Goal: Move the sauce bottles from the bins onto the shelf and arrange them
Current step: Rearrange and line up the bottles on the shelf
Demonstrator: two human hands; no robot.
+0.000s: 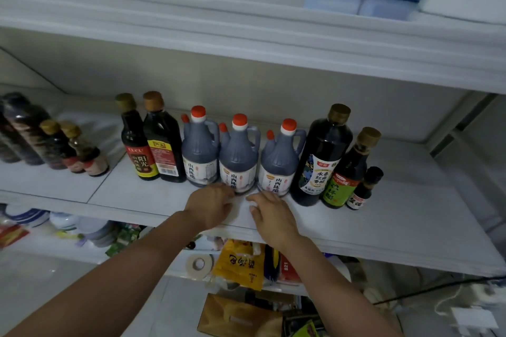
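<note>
The sauce bottles stand in a row on the middle shelf (pixel 397 232), set back from its front edge. At the centre are three grey-blue handled jugs with red caps and white labels: the left jug (pixel 200 150), the middle jug (pixel 238 156) and the right jug (pixel 279 161), close side by side. Left of them stand a dark bottle with a red-and-yellow label (pixel 138 153) and a dark bottle with a red label (pixel 163 150). To their right are a tall dark bottle (pixel 320 161), a green-labelled bottle (pixel 343 175) and a small dark bottle (pixel 362 189). The left hand (pixel 209 205) lies with loosely bent fingers at the middle jug's foot, and the right hand (pixel 271 216) spreads relaxed fingers before the right jug. Neither grips anything, and contact with the jugs is unclear. Bare shelf runs along the front and out to the right of the small bottle. A gap separates the row from a cluster of dark bottles (pixel 54 145) further left.
</note>
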